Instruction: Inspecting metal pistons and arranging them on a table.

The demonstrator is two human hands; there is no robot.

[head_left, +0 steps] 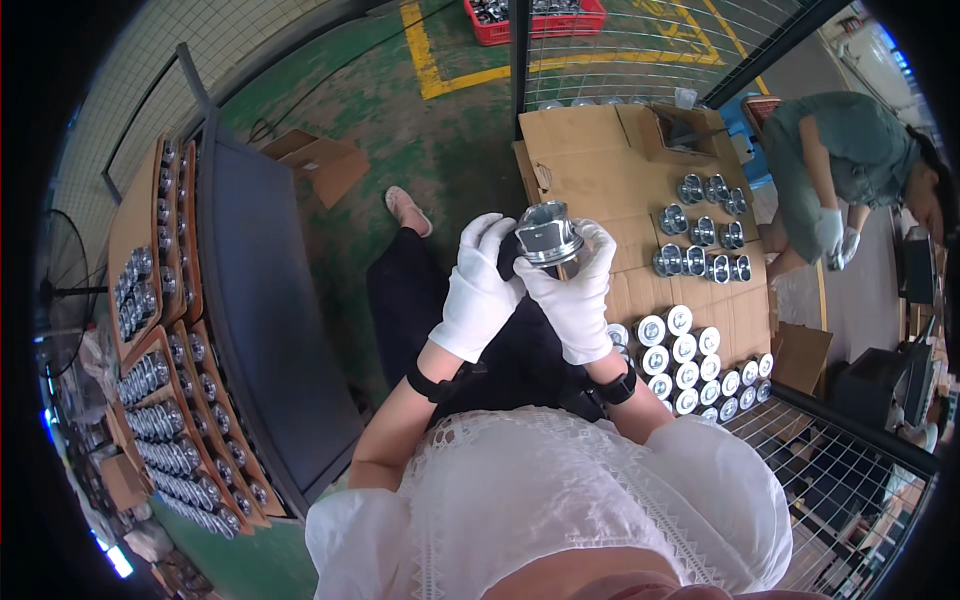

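In front of my body I hold up a shiny metal piston [548, 238], its ring grooves toward the lower side. My right hand [575, 300] in a white glove is closed on it, gripping its right side and lower edge. My left hand [477, 295], also white-gloved, is beside the piston's left side with its fingers curled round something dark, which I cannot make out. To the right, a cardboard-covered table [600, 190] carries rows of pistons [703, 232] standing in groups. Nearer me on it are several pistons with pale round tops up [685, 348].
On the left, a rack of trays [170, 400] holds many pistons beside a dark grey panel [260, 300]. A cardboard box [680, 135] sits at the table's far end. Wire mesh [620, 60] rises behind. A co-worker [850, 150] bends at the right. A red crate [490, 30] lies beyond.
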